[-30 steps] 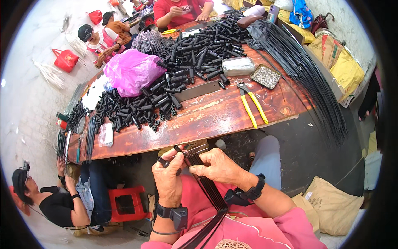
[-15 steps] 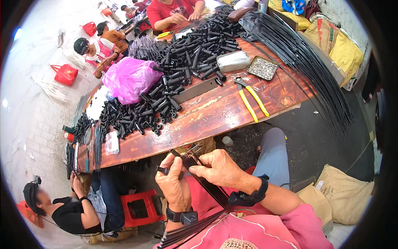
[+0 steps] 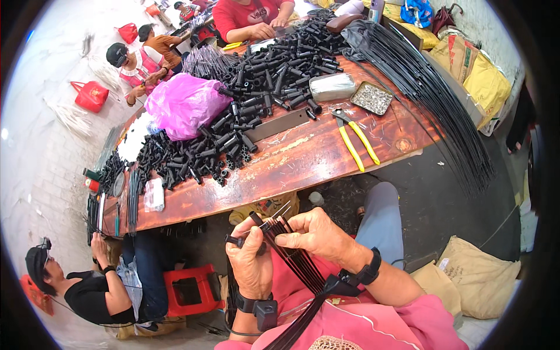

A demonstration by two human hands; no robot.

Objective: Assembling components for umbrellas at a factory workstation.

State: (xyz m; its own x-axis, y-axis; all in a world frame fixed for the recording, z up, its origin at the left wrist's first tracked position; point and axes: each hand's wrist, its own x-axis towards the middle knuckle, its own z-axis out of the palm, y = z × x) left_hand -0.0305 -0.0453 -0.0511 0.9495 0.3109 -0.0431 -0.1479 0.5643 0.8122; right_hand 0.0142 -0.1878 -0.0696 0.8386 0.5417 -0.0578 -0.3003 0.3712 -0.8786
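Note:
My left hand is closed around a black tubular fitting, whose flared end sticks out to the left. Another slim black tube end rises above the fingers. My right hand pinches at the upper ends of several thin black rods, which look like umbrella ribs. From the fingers the rods run down across my lap to the lower edge, fanned at the top and bunched below. Fine metal tips show above the thumbs. How the rods meet the fitting is hidden by fingers.
Ahead stands a wooden table heaped with black tubular fittings. On it lie yellow-handled pliers, a tray of small metal bits, a purple bag and long black rods. A red stool and co-workers are nearby.
Both hands have shifted slightly, and the rod tops are spread wider. The lower part of the rod bundle has swung to the right. A far-left co-worker's hands have moved.

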